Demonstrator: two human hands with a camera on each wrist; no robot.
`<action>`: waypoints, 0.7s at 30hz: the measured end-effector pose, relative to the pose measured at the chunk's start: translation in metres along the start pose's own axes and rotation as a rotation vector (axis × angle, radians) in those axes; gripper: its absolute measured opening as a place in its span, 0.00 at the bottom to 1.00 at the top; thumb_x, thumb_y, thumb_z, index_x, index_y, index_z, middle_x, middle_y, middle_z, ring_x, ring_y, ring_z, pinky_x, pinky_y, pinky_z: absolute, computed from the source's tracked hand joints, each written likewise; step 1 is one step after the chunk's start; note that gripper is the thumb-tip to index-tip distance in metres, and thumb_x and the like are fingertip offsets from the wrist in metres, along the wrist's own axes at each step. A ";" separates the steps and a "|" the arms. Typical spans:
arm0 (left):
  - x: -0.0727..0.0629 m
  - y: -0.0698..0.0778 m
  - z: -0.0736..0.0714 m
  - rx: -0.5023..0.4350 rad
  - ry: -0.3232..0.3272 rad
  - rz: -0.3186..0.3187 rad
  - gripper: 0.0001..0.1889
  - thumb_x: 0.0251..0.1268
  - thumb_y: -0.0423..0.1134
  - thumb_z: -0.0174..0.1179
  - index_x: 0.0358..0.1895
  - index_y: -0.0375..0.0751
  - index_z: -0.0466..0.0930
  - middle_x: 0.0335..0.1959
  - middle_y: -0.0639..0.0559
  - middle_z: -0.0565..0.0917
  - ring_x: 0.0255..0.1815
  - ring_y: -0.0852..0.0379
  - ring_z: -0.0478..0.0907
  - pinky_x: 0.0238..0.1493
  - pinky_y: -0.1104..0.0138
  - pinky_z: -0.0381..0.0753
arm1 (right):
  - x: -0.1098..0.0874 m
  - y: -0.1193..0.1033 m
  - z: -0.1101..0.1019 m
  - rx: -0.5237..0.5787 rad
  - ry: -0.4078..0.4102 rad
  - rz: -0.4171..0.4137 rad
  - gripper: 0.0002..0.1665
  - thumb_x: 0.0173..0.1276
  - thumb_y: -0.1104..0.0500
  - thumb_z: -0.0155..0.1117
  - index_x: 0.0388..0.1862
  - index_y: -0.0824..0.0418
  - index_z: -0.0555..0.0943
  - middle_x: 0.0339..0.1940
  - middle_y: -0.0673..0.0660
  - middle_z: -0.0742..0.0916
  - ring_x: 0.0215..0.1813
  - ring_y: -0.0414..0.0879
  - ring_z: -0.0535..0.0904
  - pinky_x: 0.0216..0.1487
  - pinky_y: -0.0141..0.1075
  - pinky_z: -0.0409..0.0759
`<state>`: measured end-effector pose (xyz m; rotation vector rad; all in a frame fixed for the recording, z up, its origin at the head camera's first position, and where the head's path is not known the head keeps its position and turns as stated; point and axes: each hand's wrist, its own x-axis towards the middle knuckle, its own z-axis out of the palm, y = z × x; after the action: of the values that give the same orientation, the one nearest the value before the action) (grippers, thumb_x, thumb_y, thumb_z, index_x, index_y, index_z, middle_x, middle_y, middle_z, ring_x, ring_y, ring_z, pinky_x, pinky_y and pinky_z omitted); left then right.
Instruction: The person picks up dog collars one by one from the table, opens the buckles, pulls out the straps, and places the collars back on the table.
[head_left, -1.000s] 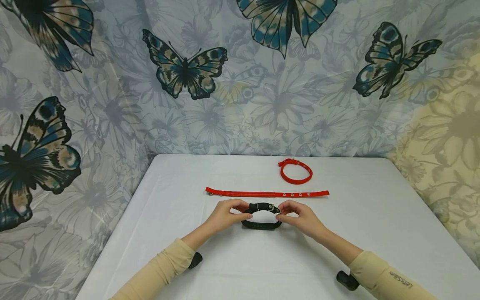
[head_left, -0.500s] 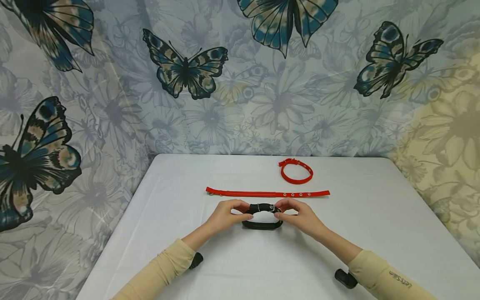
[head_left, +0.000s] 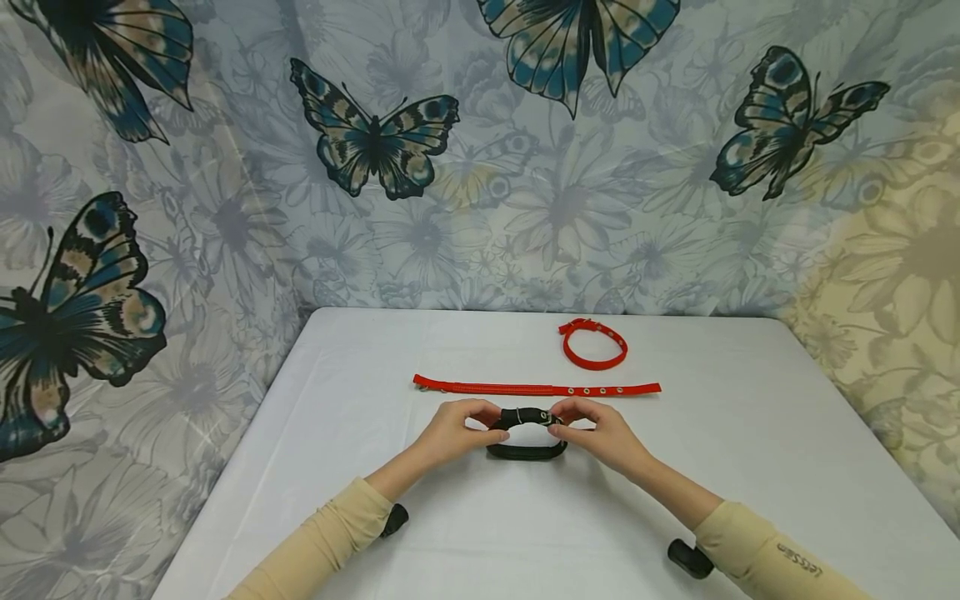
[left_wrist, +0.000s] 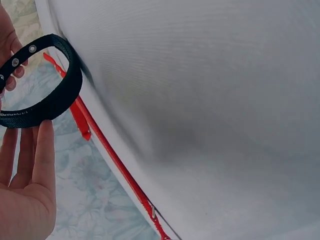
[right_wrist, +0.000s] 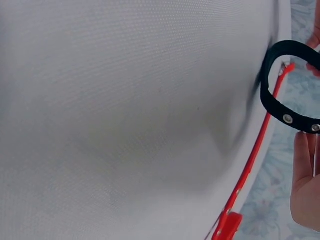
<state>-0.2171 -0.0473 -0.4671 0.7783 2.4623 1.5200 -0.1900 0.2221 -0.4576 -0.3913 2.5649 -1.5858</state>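
A black collar (head_left: pixel 527 452), closed into a loop, stands on its edge above the near middle of the white table. Its metal buckle and eyelets face the far side in the head view. My left hand (head_left: pixel 456 431) pinches the loop's left end between thumb and fingers. At the right end, beside the buckle, my right hand (head_left: pixel 609 439) pinches the strap. Both wrist views show the same collar (left_wrist: pixel 65 95) with metal eyelets along the band; the buckle is out of sight there. Fingertips of the right hand (right_wrist: pixel 307 195) touch the band from below in the right wrist view.
Just beyond the hands, a red collar (head_left: pixel 510 389) lies straight across the table, eyelets to the right. Farther back is another red collar (head_left: pixel 595 364), buckled into a ring. A butterfly-patterned cloth (head_left: pixel 480 208) hangs behind the white table (head_left: pixel 375 342).
My right fingers have shifted slightly left along the strap by the buckle. The left hand keeps its grip, and the black collar stays in nearly the same place.
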 end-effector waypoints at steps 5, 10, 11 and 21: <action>0.002 0.005 0.001 -0.022 -0.001 -0.007 0.16 0.55 0.42 0.73 0.46 0.45 0.84 0.37 0.58 0.84 0.43 0.58 0.81 0.44 0.71 0.82 | 0.000 -0.001 0.001 -0.004 0.001 0.001 0.15 0.60 0.49 0.74 0.45 0.49 0.83 0.38 0.49 0.85 0.46 0.49 0.79 0.43 0.42 0.78; 0.004 0.008 0.001 0.004 -0.004 -0.004 0.16 0.56 0.45 0.72 0.47 0.47 0.84 0.36 0.61 0.84 0.42 0.63 0.81 0.43 0.71 0.82 | 0.000 -0.001 0.000 -0.010 0.003 0.004 0.15 0.60 0.50 0.73 0.45 0.49 0.83 0.38 0.49 0.85 0.46 0.49 0.79 0.43 0.42 0.78; 0.004 0.008 0.001 0.015 -0.003 -0.002 0.16 0.56 0.45 0.72 0.48 0.48 0.84 0.36 0.61 0.84 0.42 0.63 0.81 0.43 0.70 0.81 | 0.000 0.000 0.000 -0.012 0.003 0.003 0.15 0.60 0.50 0.73 0.45 0.49 0.83 0.38 0.48 0.85 0.46 0.49 0.79 0.43 0.42 0.78; 0.006 0.009 0.003 0.024 0.010 0.031 0.13 0.58 0.44 0.71 0.45 0.47 0.86 0.34 0.61 0.85 0.39 0.63 0.81 0.43 0.68 0.82 | 0.000 -0.002 0.001 -0.021 -0.001 0.004 0.15 0.61 0.52 0.73 0.46 0.52 0.83 0.38 0.49 0.85 0.46 0.47 0.79 0.43 0.39 0.79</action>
<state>-0.2182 -0.0386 -0.4595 0.8184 2.4913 1.5109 -0.1892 0.2204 -0.4564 -0.3889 2.5818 -1.5581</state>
